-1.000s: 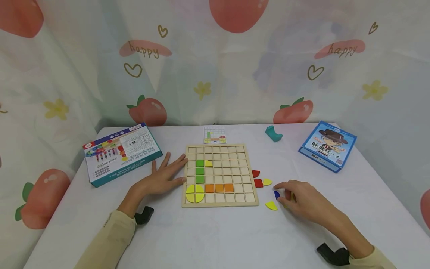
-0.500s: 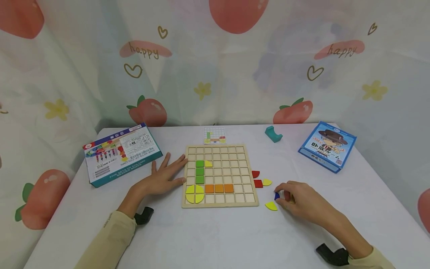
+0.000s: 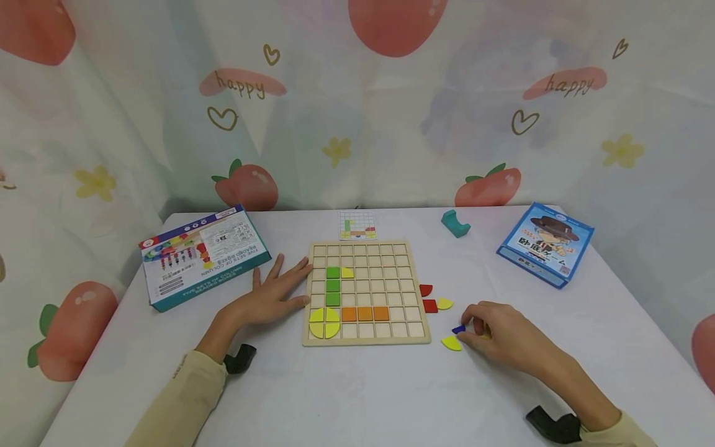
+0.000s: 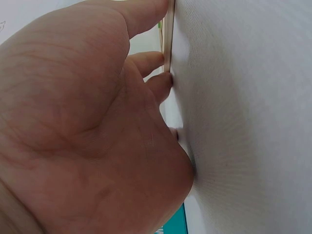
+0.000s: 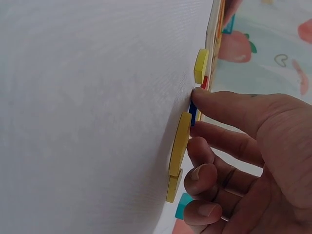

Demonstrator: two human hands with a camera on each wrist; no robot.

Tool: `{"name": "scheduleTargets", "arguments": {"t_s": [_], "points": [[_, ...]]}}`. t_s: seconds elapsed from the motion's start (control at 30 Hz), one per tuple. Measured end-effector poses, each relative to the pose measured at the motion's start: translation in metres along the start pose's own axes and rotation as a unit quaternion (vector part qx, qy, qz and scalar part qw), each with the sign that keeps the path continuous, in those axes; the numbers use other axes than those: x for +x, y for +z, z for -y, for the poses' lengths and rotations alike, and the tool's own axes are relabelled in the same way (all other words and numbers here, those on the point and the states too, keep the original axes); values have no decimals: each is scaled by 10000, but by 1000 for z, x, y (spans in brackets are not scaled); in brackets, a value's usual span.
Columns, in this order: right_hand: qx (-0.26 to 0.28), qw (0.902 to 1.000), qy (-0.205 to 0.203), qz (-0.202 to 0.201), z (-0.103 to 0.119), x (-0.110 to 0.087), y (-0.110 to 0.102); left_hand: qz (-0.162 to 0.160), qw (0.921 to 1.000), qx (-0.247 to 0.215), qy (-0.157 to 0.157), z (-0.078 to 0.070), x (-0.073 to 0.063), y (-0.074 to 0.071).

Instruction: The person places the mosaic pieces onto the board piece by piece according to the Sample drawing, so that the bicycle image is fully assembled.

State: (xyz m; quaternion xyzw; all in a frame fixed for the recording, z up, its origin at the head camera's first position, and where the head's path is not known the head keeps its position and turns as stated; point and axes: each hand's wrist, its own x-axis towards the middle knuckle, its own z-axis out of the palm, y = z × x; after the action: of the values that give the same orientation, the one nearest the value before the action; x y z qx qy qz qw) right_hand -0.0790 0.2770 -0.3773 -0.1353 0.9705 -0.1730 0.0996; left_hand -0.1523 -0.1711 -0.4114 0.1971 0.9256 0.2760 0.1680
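Observation:
My right hand (image 3: pixel 499 332) pinches a small blue tile (image 3: pixel 458 329) between thumb and forefinger, low over the table to the right of the wooden grid board (image 3: pixel 365 341). In the right wrist view the blue tile (image 5: pixel 193 114) shows between the two fingertips, with yellow tiles (image 5: pixel 180 144) standing out beside the curled other fingers. My left hand (image 3: pixel 270 298) lies spread, its fingertips at the board's left edge. On the board are green squares (image 3: pixel 332 285), orange squares (image 3: pixel 365 313), a yellow quarter-circle (image 3: pixel 347 272) and a yellow circle of quarter pieces (image 3: pixel 324 323).
Right of the board lie a red square (image 3: pixel 430 306), a red quarter-circle (image 3: pixel 426 290) and yellow quarter-circles (image 3: pixel 451 343). A pattern card (image 3: pixel 358 225) and a teal curved block (image 3: pixel 455 223) sit behind. Boxes stand left (image 3: pixel 203 257) and right (image 3: pixel 545 242).
The blue tile has turned in the right fingertips, from steeply slanted to lying more sideways. The right hand's fingers have shifted slightly; the left hand and the board stay put.

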Motion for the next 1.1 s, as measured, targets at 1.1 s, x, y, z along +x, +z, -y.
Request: {"name": "scheduleTargets", "arguments": {"t_s": [1.1], "points": [[-62,9996,-255,-84,12,6,3,16,10000,-7,-2,0,1,0]]}}
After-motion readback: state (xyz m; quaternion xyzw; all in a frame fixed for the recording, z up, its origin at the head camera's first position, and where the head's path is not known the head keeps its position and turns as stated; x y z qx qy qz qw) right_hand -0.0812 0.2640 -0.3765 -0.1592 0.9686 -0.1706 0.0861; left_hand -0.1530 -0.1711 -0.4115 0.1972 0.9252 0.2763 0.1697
